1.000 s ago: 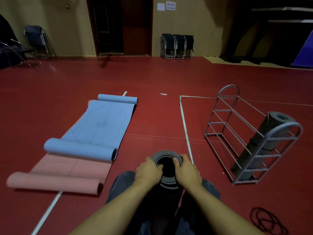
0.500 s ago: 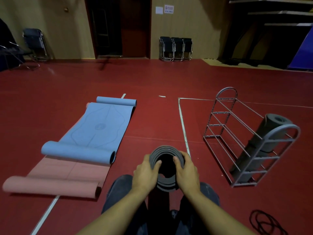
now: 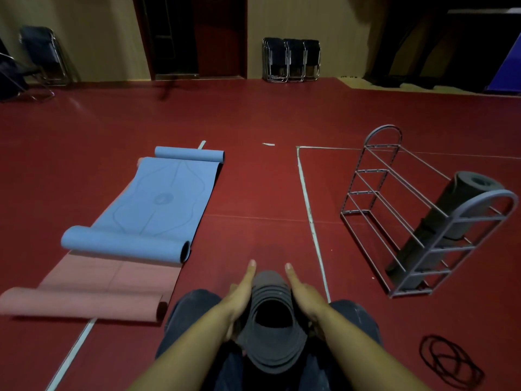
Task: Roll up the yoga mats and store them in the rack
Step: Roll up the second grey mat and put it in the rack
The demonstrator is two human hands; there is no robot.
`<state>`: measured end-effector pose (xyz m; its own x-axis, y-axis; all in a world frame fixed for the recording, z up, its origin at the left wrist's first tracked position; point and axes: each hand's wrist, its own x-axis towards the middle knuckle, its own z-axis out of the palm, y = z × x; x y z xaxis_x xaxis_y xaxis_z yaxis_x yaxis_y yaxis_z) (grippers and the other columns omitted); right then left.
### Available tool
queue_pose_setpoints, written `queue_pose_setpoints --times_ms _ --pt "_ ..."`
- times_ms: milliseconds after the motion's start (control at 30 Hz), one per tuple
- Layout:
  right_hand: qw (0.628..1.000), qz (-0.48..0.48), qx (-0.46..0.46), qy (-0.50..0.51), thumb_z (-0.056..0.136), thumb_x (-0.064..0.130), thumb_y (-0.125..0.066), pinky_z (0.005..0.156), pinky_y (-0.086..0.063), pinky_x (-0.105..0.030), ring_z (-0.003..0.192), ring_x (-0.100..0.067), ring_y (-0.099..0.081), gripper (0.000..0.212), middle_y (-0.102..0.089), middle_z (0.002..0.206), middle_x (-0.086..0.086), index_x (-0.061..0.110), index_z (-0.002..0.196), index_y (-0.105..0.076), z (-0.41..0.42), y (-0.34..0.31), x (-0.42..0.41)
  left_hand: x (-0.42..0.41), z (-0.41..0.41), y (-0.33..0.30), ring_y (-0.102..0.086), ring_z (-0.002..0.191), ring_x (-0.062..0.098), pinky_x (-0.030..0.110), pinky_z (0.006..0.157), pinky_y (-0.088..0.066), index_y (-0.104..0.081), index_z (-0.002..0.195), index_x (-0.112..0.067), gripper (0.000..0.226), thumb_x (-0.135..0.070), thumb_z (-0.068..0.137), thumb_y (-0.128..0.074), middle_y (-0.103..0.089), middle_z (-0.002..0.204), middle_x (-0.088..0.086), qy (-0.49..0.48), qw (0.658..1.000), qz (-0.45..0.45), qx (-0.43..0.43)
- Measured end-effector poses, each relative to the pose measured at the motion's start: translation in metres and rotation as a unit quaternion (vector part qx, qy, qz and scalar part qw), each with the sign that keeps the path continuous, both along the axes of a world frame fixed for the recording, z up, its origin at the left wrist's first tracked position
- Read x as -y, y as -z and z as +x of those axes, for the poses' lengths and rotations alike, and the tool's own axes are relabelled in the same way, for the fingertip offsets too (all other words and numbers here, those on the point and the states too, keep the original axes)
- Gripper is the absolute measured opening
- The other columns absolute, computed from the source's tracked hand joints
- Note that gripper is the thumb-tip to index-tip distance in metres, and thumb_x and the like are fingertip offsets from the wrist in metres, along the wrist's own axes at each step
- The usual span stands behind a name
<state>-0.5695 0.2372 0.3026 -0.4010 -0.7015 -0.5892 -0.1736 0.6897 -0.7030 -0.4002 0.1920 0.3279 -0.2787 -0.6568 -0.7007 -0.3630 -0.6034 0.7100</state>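
Observation:
A rolled dark grey yoga mat stands on end between my knees, its hollow core facing up at me. My left hand holds its left side and my right hand its right side. Both thumbs lie straight along the top of the roll, and the fingers reach down round it, mostly hidden. The grey wire rack stands on the floor to the right with another rolled grey mat leaning in its near end. A blue mat lies half unrolled on a pink mat at left.
Black elastic bands lie tangled on the red floor at lower right. Folded chairs stand stacked against the far wall, and another chair is at far left. White floor lines run between me and the rack.
The grey roll has come closer and lower between my knees. My thumbs have left the roll's hollow and now lie straight along its outside. The view has tipped downward.

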Motion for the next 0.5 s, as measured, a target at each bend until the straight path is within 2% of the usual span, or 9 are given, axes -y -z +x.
queue_pose_setpoints --times_ms 67,100,133,167,233,300,367,433,500 --pt "0.994 0.062 0.093 0.007 0.073 0.097 -0.039 0.092 -0.057 -0.048 0.125 -0.038 -0.058 0.109 -0.054 0.148 -0.017 0.02 0.15 -0.052 -0.002 0.006 -0.001 0.005 -0.002 -0.002 -0.064 0.113 0.03 0.045 0.098 -0.054 -0.043 0.156 -0.018 0.108 -0.095 0.08 -0.035 -0.054 0.149 0.015 0.029 0.999 0.026 -0.027" --pt "0.989 0.08 0.125 0.002 0.074 0.096 -0.04 0.084 -0.059 -0.048 0.121 -0.038 -0.059 0.106 -0.054 0.146 -0.017 0.021 0.148 -0.053 -0.003 0.012 0.0 0.008 -0.004 0.0 -0.066 0.102 0.028 0.041 0.088 -0.056 -0.047 0.153 -0.014 0.097 -0.086 0.089 -0.034 -0.057 0.145 0.018 0.044 0.998 0.029 -0.025" --pt "0.985 0.096 0.141 -0.006 0.078 0.094 -0.04 0.082 -0.059 -0.048 0.12 -0.037 -0.059 0.102 -0.053 0.146 -0.018 0.021 0.147 -0.053 -0.004 0.016 -0.001 0.011 -0.006 0.002 -0.065 0.104 0.03 0.042 0.089 -0.056 -0.045 0.153 -0.012 0.09 -0.079 0.094 -0.033 -0.056 0.146 0.019 0.057 0.998 0.028 -0.01" --pt "0.984 0.108 0.14 -0.008 0.082 0.091 -0.039 0.082 -0.057 -0.047 0.121 -0.036 -0.057 0.099 -0.052 0.148 -0.018 0.019 0.149 -0.05 -0.006 0.023 0.001 0.014 -0.008 0.009 -0.062 0.118 0.033 0.045 0.1 -0.051 -0.04 0.156 -0.012 0.088 -0.076 0.096 -0.032 -0.051 0.151 0.018 0.075 0.997 0.03 0.018" --pt "0.984 0.125 0.124 -0.012 0.084 0.089 -0.036 0.087 -0.052 -0.041 0.128 -0.033 -0.054 0.102 -0.048 0.153 -0.015 0.017 0.155 -0.042 -0.011 0.044 0.008 0.019 -0.013 0.019 -0.044 0.142 0.036 0.05 0.116 -0.037 -0.028 0.161 -0.02 0.094 -0.083 0.092 -0.028 -0.037 0.162 0.016 0.129 0.988 0.047 0.074" --pt "0.981 0.154 0.109 -0.051 0.078 0.095 -0.029 0.1 -0.05 -0.039 0.132 -0.028 -0.052 0.111 -0.048 0.155 -0.01 0.02 0.158 -0.038 -0.011 0.06 0.017 0.031 -0.015 0.053 -0.038 0.146 0.038 0.055 0.119 -0.033 -0.025 0.163 -0.027 0.117 -0.1 0.072 -0.025 -0.032 0.165 0.014 0.178 0.976 0.065 0.105" --pt "0.977 0.162 0.114 -0.078 0.069 0.101 -0.026 0.098 -0.053 -0.035 0.127 -0.024 -0.057 0.121 -0.052 0.152 -0.007 0.02 0.158 -0.038 -0.019 0.08 0.025 0.04 -0.017 0.086 -0.04 0.145 0.037 0.056 0.119 -0.033 -0.027 0.163 -0.028 0.125 -0.103 0.063 -0.014 -0.035 0.164 0.012 0.218 0.966 0.078 0.118" --pt "0.971 0.175 0.131 -0.099 0.075 0.096 -0.026 0.088 -0.053 -0.028 0.118 -0.02 -0.059 0.114 -0.052 0.152 -0.007 0.018 0.158 -0.038 -0.023 0.078 0.031 0.039 -0.022 0.087 -0.038 0.147 0.035 0.053 0.121 -0.031 -0.029 0.162 -0.02 0.108 -0.089 0.084 -0.002 -0.037 0.163 0.012 0.219 0.963 0.089 0.127" --pt "0.97 0.16 0.159 -0.087 0.086 0.087 -0.03 0.092 -0.051 -0.029 0.115 -0.02 -0.058 0.101 -0.053 0.15 -0.009 0.015 0.155 -0.042 -0.03 0.093 0.035 0.035 -0.026 0.096 -0.043 0.143 0.031 0.046 0.121 -0.032 -0.034 0.16 -0.013 0.094 -0.077 0.097 -0.005 -0.043 0.159 0.013 0.19 0.968 0.107 0.122"
